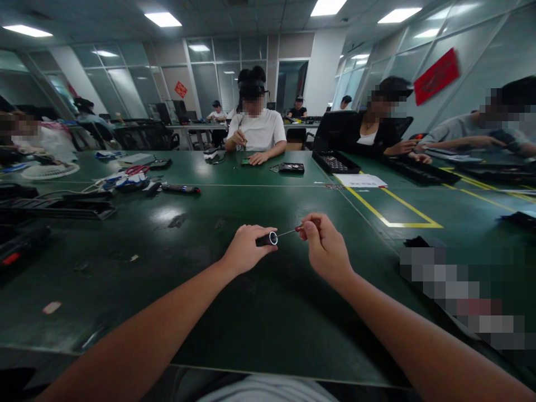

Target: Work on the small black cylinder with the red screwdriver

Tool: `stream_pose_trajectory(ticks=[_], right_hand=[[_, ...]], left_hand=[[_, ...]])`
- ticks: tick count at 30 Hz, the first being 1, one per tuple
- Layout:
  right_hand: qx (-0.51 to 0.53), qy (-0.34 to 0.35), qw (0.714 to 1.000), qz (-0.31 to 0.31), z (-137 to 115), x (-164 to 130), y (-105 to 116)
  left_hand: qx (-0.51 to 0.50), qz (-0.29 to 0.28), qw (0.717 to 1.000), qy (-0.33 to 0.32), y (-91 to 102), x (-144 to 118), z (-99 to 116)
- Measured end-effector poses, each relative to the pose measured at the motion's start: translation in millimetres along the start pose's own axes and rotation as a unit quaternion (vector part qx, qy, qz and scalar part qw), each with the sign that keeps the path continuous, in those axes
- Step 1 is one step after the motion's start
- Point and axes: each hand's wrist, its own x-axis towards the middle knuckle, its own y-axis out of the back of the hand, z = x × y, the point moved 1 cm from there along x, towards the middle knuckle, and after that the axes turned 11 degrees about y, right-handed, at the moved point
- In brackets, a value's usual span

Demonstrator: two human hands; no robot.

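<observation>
Between the thumb and fingers of my left hand [248,249] is a small black cylindrical part [264,240], its round end ringed in white and turned toward the right. My right hand [325,245] is closed around a screwdriver [298,229] with a red collar and a thin metal shaft. The shaft points left, and its tip reaches the ringed end of the cylinder; I cannot tell whether it touches or goes inside. Both hands are above the green tabletop [268,312]. My right fingers hide most of the screwdriver handle.
Black trays [335,163] and a white paper [360,180] lie at the back right, near yellow tape [414,225]. A dark tool [181,189], cables and red-handled pliers [137,170] are at left. Across the table a person [255,128] handles a small green board.
</observation>
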Motion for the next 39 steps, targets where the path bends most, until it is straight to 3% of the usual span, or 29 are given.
stream_pose_trajectory(ticks=[11,27,33,39], right_hand=[[-0.057,0.032,0.997,-0.035,-6,1,3],[-0.069,0.020,0.997,0.019,-4,3,4],[-0.064,0.017,0.998,0.021,-3,3,5],[-0.056,0.010,0.998,0.023,-2,2,5]], left_hand=[[0.004,-0.006,1.000,0.004,-0.5,0,-1],[-0.082,0.024,0.995,0.044,3.7,0,3],[-0.154,0.064,0.984,0.068,0.7,1,-2],[-0.270,0.037,0.957,0.096,-1.8,1,-6]])
